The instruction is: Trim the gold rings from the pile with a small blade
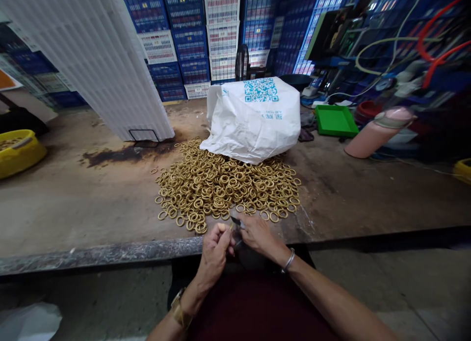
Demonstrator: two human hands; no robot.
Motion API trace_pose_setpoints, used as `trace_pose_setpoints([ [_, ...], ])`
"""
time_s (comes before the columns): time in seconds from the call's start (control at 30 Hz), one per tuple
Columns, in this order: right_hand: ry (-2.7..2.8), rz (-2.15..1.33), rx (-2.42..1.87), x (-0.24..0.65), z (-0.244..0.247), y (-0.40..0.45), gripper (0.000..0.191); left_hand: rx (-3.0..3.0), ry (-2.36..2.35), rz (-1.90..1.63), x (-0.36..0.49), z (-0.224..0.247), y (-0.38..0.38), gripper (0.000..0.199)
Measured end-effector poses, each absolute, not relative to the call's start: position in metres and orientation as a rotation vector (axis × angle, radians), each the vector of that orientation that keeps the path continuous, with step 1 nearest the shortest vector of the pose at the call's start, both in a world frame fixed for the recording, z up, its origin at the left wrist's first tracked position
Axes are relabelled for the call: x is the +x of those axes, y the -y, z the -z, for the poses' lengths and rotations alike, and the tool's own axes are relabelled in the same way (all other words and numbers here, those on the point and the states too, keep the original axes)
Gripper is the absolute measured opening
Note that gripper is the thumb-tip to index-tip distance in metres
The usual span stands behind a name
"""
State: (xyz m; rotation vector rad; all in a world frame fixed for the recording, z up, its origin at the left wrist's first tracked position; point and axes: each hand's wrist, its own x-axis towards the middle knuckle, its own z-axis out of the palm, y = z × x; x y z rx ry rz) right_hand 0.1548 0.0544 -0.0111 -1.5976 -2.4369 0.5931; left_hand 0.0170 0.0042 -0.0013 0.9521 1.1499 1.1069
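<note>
Sack (257, 127) behind ring pile (221, 184), green tray (335, 120) nearby.

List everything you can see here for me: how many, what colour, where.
Rings: too many to count, brass-coloured, heaped on the workbench
Workbench: one, brown, across the middle
QR-printed sack: one, white and blue, over the heap's far side
Plastic crates: many, blue and white, stacked behind
Ribbed stack: one, white, left
Basin: one, yellow, far left
Tray: one, green, right of the sack
Bottle: one, pink, right
Equipment: uncountable, blurred, upper right
Knife: one, dark-bladed, bench's near edge
Bracelet: one, silver, right wrist
Left hand: one, bare, pinching something unclear
Right hand: one, bare, holding the knife
</note>
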Motion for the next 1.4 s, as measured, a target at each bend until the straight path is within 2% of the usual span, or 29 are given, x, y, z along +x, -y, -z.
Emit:
trace_pose_setpoints([
  [0.17, 2.38, -0.454, -1.665, 0.152, 0.017, -0.062, 0.018, 0.697, -0.893, -1.126, 0.013, -0.005, 0.003, 0.021],
  [0.43, 2.408, -0.321, -1.799, 0.124, 0.012, -0.073, 0.013, 0.379, -0.84, -1.164, 0.004, 0.008, -0.003, 0.021],
  [0.63, 2.439, -0.325, -1.819, 0.123, 0.009, -0.079, 0.015, 0.248, -0.76, -1.095, -0.002, 0.008, -0.007, 0.019],
  [0.77, 2.345, -0.39, -1.767, 0.134, 0.012, -0.083, 0.014, 0.231, -0.794, -1.139, -0.002, 0.01, -0.011, 0.028],
  [1.07, 1.937, -0.887, -1.457, 0.151, 0.017, -0.082, 0.013, 0.748, -1.25, -1.201, 0.008, 0.011, -0.025, 0.033],
  [1.27, 1.704, -1.114, -1.434, 0.149, 0.013, -0.079, 0.007, 1.288, -1.452, -1.329, 0.013, 0.02, -0.028, 0.021],
  [1.4, 1.595, -1.216, -1.464, 0.147, 0.011, -0.077, 0.017, 1.619, -1.455, -1.287, 0.013, 0.03, -0.027, 0.027],
])
